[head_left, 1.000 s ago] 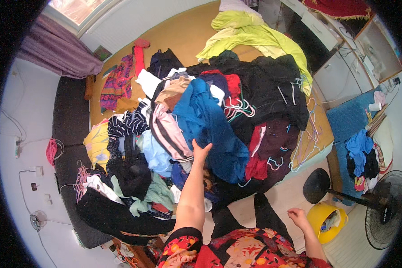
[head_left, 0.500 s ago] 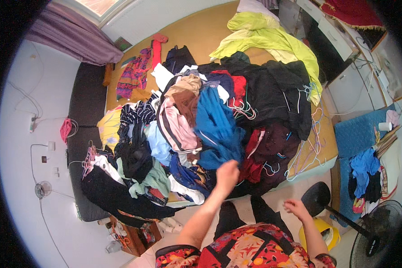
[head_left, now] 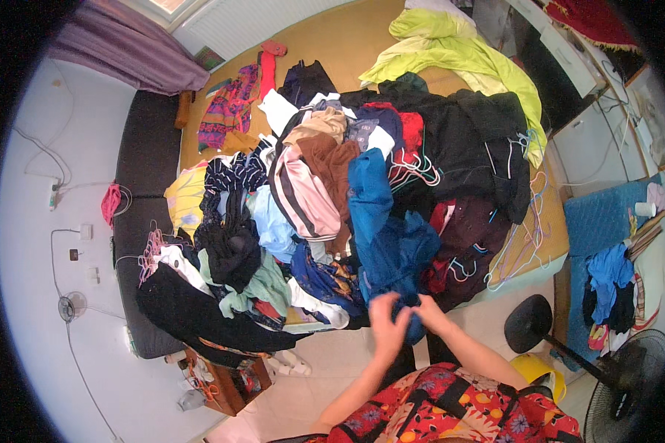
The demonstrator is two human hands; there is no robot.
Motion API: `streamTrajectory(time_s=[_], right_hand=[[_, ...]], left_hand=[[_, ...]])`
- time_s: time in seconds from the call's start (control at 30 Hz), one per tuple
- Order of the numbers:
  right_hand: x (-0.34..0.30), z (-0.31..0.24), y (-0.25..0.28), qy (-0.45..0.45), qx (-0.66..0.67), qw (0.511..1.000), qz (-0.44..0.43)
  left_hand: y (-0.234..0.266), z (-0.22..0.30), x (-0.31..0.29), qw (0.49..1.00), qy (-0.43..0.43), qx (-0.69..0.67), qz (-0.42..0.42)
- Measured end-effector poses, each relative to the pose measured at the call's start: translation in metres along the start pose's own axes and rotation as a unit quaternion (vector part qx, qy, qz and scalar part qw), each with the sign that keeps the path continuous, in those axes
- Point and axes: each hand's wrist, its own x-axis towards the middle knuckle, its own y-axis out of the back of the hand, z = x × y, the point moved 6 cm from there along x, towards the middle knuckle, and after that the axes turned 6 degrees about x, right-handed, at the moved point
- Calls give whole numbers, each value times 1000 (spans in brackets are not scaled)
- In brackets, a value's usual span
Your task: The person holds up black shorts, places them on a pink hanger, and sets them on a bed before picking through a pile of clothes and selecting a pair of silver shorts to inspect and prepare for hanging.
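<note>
A blue garment (head_left: 391,244) stretches from the heap of clothes on the bed toward me, its near end hanging past the bed's front edge. My left hand (head_left: 389,325) grips that near end, fingers closed on the cloth. Close beside it, my right hand (head_left: 432,316) is also closed on the blue cloth. The garment's exact kind does not show. To its left lie a pink garment with dark stripes (head_left: 310,196) and a brown one (head_left: 332,159). Dark maroon clothing (head_left: 480,236) with hangers is on its right.
The bed (head_left: 332,37) carries yellow-green bedding (head_left: 451,55), black clothes (head_left: 465,133) and loose hangers (head_left: 524,236). A floor fan (head_left: 628,391) and a yellow bucket (head_left: 536,369) stand at my right. A small wooden cabinet (head_left: 233,395) is at the near left.
My left hand has drawn the blue garment nearer and to the right. My right hand, empty at the side before, has come over and taken hold of it too.
</note>
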Motion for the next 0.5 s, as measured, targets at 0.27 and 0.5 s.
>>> streamTrajectory(time_s=[0.27,0.5], right_hand=[[-26,-132,-161,257,-340,900,-89],[-21,-185,-222,374,-271,874,-149]], left_hand=[[87,-94,41,831,281,-480,4],[210,-127,110,913,260,-291,115]])
